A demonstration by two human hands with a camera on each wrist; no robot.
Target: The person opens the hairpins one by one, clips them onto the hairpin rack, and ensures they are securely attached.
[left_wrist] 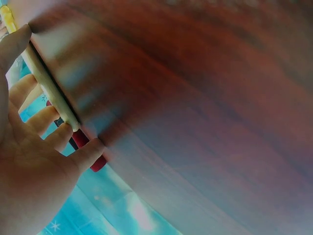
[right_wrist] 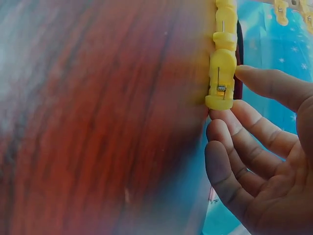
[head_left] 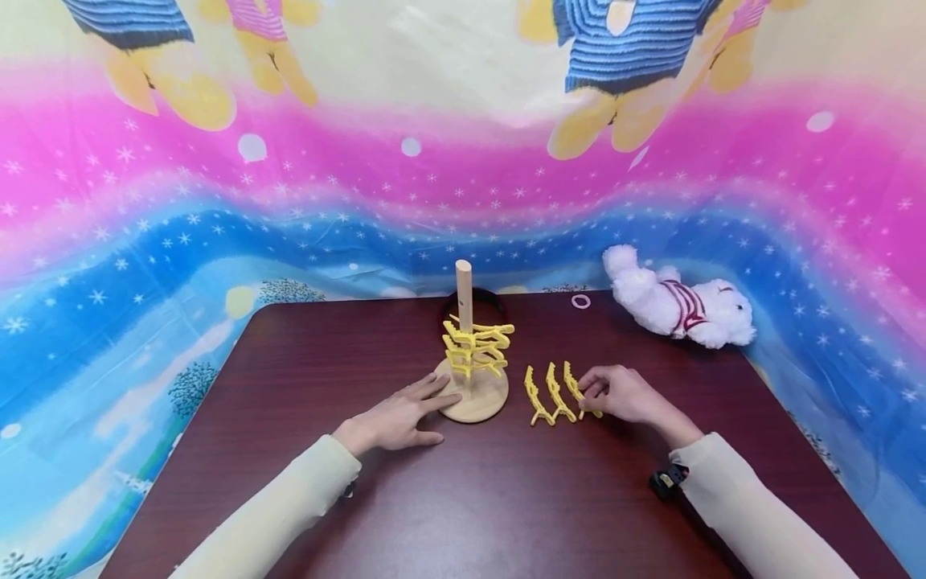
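A wooden stand with an upright post (head_left: 465,293) and a round base (head_left: 481,406) stands mid-table, with several yellow hair clips (head_left: 473,342) attached around its lower post. My left hand (head_left: 398,414) rests with spread, fairly straight fingers on the base's left edge; in the left wrist view those fingers (left_wrist: 44,120) lie along the rim. To the right, three yellow alligator hair clips (head_left: 555,394) lie in a row. My right hand (head_left: 622,394) pinches the rightmost hair clip (right_wrist: 222,73) near its spring end, thumb on one side and curled fingers at the other.
A white plush toy (head_left: 683,305) lies at the table's back right corner. Near the back edge is a small pale pink ring (head_left: 581,301). A dark band (head_left: 492,301) stands behind the post. Patterned cloth (head_left: 362,217) hangs around the dark red table (head_left: 463,498).
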